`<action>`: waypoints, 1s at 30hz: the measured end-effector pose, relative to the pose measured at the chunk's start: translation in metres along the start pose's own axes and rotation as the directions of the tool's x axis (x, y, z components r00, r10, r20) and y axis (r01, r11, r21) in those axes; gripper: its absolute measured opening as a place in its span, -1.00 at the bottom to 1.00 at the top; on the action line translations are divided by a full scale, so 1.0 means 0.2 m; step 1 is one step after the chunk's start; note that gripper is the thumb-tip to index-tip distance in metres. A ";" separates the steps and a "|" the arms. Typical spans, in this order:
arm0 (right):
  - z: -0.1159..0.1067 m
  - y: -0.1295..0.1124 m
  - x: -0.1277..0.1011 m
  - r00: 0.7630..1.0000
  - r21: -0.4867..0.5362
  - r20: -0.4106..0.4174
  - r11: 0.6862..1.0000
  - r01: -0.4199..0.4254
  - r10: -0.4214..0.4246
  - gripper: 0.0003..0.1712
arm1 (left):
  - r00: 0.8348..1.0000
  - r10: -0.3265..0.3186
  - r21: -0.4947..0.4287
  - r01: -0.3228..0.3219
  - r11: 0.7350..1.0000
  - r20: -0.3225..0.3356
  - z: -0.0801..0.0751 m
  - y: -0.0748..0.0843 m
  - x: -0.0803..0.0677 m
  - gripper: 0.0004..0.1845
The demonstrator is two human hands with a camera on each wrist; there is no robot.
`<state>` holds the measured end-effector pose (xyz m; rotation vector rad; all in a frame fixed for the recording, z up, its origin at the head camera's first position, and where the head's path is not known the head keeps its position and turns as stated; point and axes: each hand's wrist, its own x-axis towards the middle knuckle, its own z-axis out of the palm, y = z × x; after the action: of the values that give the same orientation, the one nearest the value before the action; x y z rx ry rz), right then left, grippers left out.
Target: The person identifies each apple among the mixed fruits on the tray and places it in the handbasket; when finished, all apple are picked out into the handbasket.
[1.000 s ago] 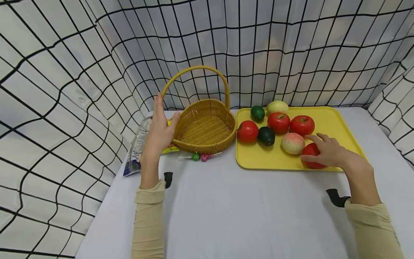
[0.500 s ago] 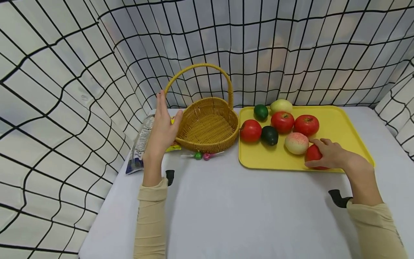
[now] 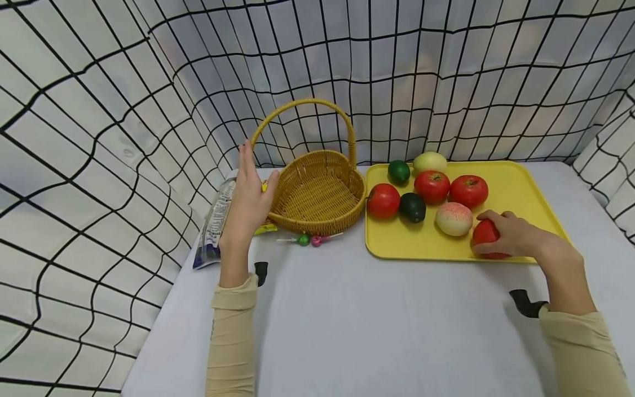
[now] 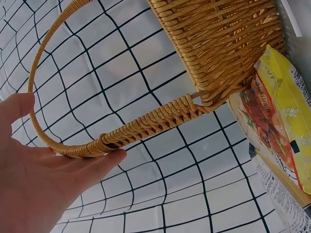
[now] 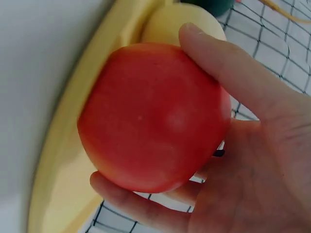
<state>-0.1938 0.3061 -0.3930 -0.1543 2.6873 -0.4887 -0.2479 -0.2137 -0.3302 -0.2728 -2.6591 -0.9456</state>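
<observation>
My right hand (image 3: 511, 234) grips a red tomato (image 3: 483, 232) at the front right of the yellow tray (image 3: 526, 193); in the right wrist view my fingers (image 5: 228, 73) curl round the tomato (image 5: 155, 116). My left hand (image 3: 248, 193) stands flat and straight against the left side of the wicker basket (image 3: 317, 193), thumb by its rim. In the left wrist view the straight fingers (image 4: 92, 162) touch the basket handle (image 4: 146, 124). On the tray lie several other fruits: red tomatoes (image 3: 383, 199), a peach (image 3: 453, 218), a dark avocado (image 3: 412, 207), a lime (image 3: 398, 171).
A snack packet (image 3: 213, 220) and a yellow packet (image 4: 282, 121) lie left of the basket. Two lollipops (image 3: 310, 239) lie in front of it. Grid-patterned cloth walls (image 3: 99, 138) close in the white table (image 3: 347, 320) on three sides.
My right hand's fingers have curled round the red tomato, which they only touched a second ago. The left hand has stayed by the basket.
</observation>
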 end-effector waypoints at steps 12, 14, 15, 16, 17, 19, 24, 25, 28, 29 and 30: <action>-0.14 0.13 -0.12 0.993 0.067 -0.118 0.998 -0.021 0.028 0.04 | 1.000 -0.003 0.018 0.004 1.000 -0.013 0.00 -0.01 0.01 -0.13; -0.15 0.14 -0.14 0.991 0.065 -0.131 0.997 -0.032 0.040 0.05 | 1.000 -0.002 0.017 0.002 1.000 -0.014 0.01 -0.01 0.01 -0.13; -0.16 0.14 -0.14 0.989 0.061 -0.138 0.997 -0.037 0.045 0.05 | 1.000 0.003 0.017 -0.003 1.000 -0.019 0.01 -0.01 0.01 -0.13; -0.16 0.14 -0.14 0.989 0.056 -0.143 0.998 -0.040 0.048 0.04 | 1.000 0.008 0.015 -0.008 1.000 -0.022 0.01 -0.01 0.01 -0.13; -0.16 0.14 -0.15 0.988 0.050 -0.148 0.998 -0.042 0.049 0.04 | 1.000 0.011 0.015 -0.010 1.000 -0.025 0.01 -0.02 0.01 -0.13; -0.17 0.14 -0.15 0.987 0.041 -0.149 0.998 -0.050 0.056 0.04 | 0.999 0.017 0.013 -0.017 1.000 -0.029 0.01 -0.02 0.01 -0.13; -0.16 0.13 -0.17 0.987 0.043 -0.152 0.998 -0.049 0.055 0.03 | 1.000 0.016 0.021 -0.016 1.000 -0.021 0.00 -0.02 0.00 -0.13; -0.16 0.13 -0.17 0.987 0.043 -0.155 0.998 -0.046 0.052 0.03 | 1.000 0.015 0.021 -0.015 1.000 -0.021 0.00 -0.02 0.00 -0.13; -0.15 0.10 -0.17 0.984 0.041 -0.177 0.999 -0.025 0.032 0.02 | 1.000 0.013 0.021 -0.012 1.000 -0.021 0.00 -0.01 0.00 -0.13; -0.15 0.08 -0.17 0.982 0.038 -0.189 0.999 -0.016 0.023 0.02 | 1.000 0.011 0.020 -0.010 1.000 -0.020 0.00 -0.01 0.00 -0.13; -0.15 0.06 -0.17 0.979 0.032 -0.202 0.999 -0.008 0.014 0.02 | 1.000 0.009 0.021 -0.008 1.000 -0.021 0.00 -0.01 0.00 -0.13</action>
<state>-0.1757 0.3330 -0.3599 -0.0843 2.8753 -0.5707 -0.2483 -0.2160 -0.3310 -0.2678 -2.6453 -0.9124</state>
